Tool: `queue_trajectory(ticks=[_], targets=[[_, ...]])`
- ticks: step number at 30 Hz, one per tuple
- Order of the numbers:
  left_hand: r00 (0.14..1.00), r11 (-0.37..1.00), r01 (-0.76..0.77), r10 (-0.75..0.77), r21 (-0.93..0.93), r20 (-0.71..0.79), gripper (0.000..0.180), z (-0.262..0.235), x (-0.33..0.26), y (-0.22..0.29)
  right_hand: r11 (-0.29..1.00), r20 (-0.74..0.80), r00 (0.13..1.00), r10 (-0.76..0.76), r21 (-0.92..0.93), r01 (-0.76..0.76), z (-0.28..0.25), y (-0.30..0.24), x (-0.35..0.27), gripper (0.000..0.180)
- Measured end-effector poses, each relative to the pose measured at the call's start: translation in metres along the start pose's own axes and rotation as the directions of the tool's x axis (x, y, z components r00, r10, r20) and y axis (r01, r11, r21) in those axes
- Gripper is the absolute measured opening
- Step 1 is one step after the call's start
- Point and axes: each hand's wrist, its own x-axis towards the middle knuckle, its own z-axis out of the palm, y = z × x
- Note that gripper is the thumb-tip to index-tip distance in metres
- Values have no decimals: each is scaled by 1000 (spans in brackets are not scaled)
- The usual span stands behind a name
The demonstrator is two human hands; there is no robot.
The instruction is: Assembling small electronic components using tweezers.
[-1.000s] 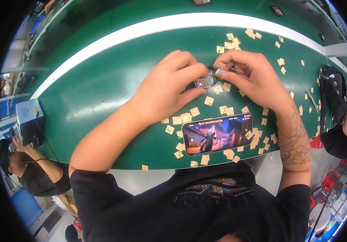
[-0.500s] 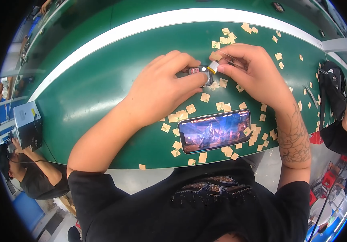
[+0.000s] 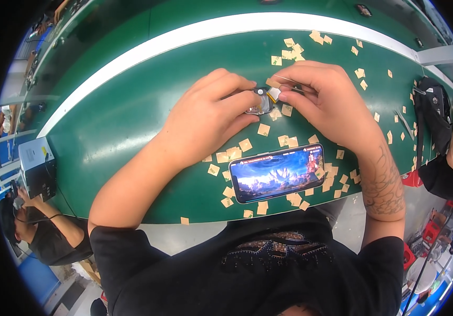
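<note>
My left hand is closed on a small dark electronic device casing, pressing it against the green table with the index finger over its open inside. A silver pouch battery with a yellow edge is pinched between the thumb and fingers of my right hand, at the casing's right side. Thin, pale, straight lines run through my right fingers, perhaps tweezers; their kind is unclear. Beside those fingertips is a tan paper square. The casing's far end is partly hidden by my left fingers.
A phone playing a video lies near the table's front edge. Many tan paper squares are scattered around it. Tweezers and a black bag are at the right. A white-and-black box stands left, near another person.
My right hand has brought the battery slightly left and down, against the casing. My left index finger has shifted back over the casing. The phone's picture has changed.
</note>
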Motion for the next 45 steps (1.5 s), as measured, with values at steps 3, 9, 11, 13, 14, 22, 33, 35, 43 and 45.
queue_trajectory(ticks=[3, 9, 11, 13, 14, 22, 33, 35, 43, 45], targets=[[1000, 1000, -5, 5, 11, 9, 32, -1, 1, 1, 999, -56, 997, -43, 23, 45, 8, 1, -1, 14], [1000, 1000, -7, 7, 9, 24, 30, -2, 2, 2, 998, -68, 997, -48, -45, 45, 21, -1, -2, 13], [1000, 1000, -7, 7, 9, 23, 30, -2, 2, 2, 998, -78, 996, -51, -37, 49, 24, -1, -2, 13], [1000, 1000, -4, 4, 4, 12, 29, -1, 2, 2, 998, -86, 995, -57, -29, 54, 23, -2, -3, 12], [1000, 1000, -3, 3, 7, 11, 29, -1, 1, 2, 999, -74, 996, -49, -29, 47, 23, -2, -3, 12], [998, 999, 51, -51, -16, 22, 44, -2, 1, 3, 1000, -51, 999, 10, 27, -9, 25, -3, -4, 17], [997, 996, 76, -77, -42, -10, 47, -2, -1, 5, 991, -81, 990, 116, 73, -111, 29, -10, -5, 15], [997, 996, 80, -80, -41, -10, 47, -2, -1, 5, 997, -98, 993, 72, 8, -72, 34, -9, -4, 14], [996, 996, 82, -83, -34, -26, 48, 1, -1, 5, 1000, -138, 990, -22, -14, 21, 33, 5, 4, 14], [997, 999, 39, -42, -34, -65, 49, 1, -3, 4, 996, -230, 971, -62, 45, 75, 33, 8, 2, 17]])
